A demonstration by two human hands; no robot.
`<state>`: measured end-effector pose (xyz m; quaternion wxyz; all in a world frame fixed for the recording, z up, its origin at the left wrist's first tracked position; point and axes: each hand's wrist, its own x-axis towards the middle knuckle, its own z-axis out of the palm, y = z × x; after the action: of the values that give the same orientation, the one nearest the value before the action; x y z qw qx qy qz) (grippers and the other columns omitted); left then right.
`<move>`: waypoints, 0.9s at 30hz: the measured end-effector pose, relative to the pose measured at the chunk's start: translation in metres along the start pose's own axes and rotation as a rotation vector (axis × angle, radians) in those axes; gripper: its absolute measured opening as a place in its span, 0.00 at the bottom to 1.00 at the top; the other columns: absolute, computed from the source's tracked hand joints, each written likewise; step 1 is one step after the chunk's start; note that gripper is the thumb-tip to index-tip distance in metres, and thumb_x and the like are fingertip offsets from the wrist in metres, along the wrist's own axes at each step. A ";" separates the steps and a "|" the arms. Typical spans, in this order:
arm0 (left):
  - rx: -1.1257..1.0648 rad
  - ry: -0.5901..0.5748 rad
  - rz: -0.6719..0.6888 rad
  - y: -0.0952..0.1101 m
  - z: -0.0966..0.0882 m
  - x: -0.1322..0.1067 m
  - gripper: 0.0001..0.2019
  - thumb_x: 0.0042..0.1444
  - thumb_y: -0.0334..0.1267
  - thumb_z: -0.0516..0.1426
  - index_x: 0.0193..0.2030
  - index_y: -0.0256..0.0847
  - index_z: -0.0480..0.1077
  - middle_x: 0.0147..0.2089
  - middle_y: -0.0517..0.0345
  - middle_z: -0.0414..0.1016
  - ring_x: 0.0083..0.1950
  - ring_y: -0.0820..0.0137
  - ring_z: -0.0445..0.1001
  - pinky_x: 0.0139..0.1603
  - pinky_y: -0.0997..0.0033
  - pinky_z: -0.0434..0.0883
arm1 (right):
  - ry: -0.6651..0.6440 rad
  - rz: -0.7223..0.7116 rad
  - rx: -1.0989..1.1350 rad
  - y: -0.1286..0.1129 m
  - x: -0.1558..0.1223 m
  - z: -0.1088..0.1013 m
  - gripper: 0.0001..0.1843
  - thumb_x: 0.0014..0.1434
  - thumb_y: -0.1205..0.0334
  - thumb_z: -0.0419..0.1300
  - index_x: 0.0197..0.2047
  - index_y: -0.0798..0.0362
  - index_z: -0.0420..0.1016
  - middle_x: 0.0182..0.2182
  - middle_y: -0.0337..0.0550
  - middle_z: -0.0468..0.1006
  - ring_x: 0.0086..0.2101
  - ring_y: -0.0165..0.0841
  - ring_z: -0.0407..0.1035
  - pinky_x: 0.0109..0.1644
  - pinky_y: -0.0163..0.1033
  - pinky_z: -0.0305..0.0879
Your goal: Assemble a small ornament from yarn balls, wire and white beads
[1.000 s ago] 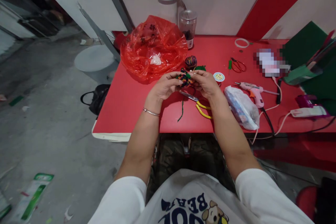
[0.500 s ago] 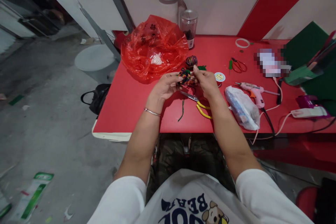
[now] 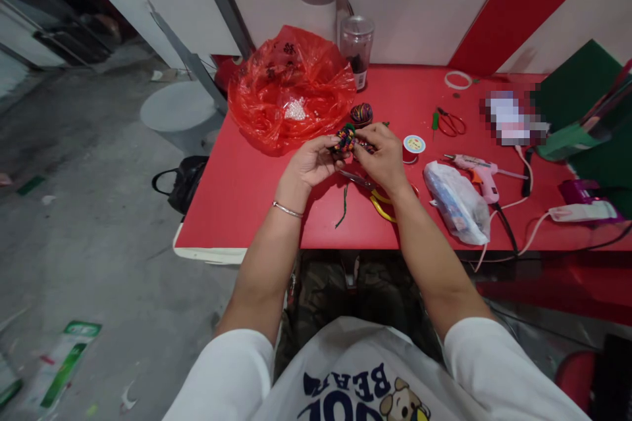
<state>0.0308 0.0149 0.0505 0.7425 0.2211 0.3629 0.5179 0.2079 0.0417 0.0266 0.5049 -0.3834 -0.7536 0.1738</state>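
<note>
A small multicoloured yarn piece (image 3: pixel 345 138), dark with orange and green strands, is held above the red table. My left hand (image 3: pixel 316 159) pinches its left side between thumb and fingers. At its right edge my right hand (image 3: pixel 382 152) is closed, its fingertips pressed on the yarn; whether a fine tool is in them is hidden. Yellow-handled scissors (image 3: pixel 381 204) lie under my right hand, partly covered by it. A ball of variegated yarn (image 3: pixel 361 114) sits just beyond my hands. A cut green strand (image 3: pixel 342 207) lies in front of them.
A red plastic bag (image 3: pixel 291 89) with white beads (image 3: pixel 295 109) spreads at the back left, beside a clear jar (image 3: pixel 356 52). Rightward are a thread spool (image 3: pixel 413 147), red-handled pliers (image 3: pixel 450 122), a filled plastic bag (image 3: pixel 457 202), a pink glue gun (image 3: pixel 476 171) and cables.
My right hand has turned and come lower, its thumb no longer raised. The yarn piece has tilted, with green now at its top. More of the spool shows.
</note>
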 end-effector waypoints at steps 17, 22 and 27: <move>-0.013 0.049 0.033 -0.006 -0.002 0.011 0.06 0.51 0.34 0.65 0.37 0.39 0.76 0.34 0.54 0.81 0.33 0.70 0.79 0.30 0.72 0.73 | 0.015 0.148 0.025 -0.006 0.004 -0.003 0.04 0.63 0.56 0.70 0.39 0.42 0.89 0.46 0.44 0.83 0.51 0.43 0.73 0.63 0.56 0.68; 0.022 0.088 0.074 -0.007 -0.008 0.016 0.07 0.49 0.34 0.66 0.36 0.40 0.76 0.34 0.55 0.81 0.32 0.71 0.77 0.31 0.71 0.73 | -0.040 0.153 0.037 -0.010 0.004 -0.003 0.04 0.59 0.61 0.69 0.35 0.45 0.87 0.43 0.43 0.83 0.48 0.41 0.75 0.61 0.53 0.69; 0.078 0.069 0.115 -0.006 -0.011 0.015 0.09 0.47 0.34 0.68 0.36 0.40 0.76 0.34 0.57 0.81 0.34 0.70 0.78 0.33 0.70 0.74 | -0.139 0.374 0.201 -0.013 0.002 -0.002 0.11 0.61 0.56 0.64 0.30 0.49 0.83 0.32 0.42 0.82 0.36 0.36 0.74 0.46 0.43 0.71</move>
<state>0.0291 0.0257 0.0349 0.6894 0.2522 0.3948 0.5525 0.2045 0.0351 0.0375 0.4466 -0.4511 -0.6812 0.3646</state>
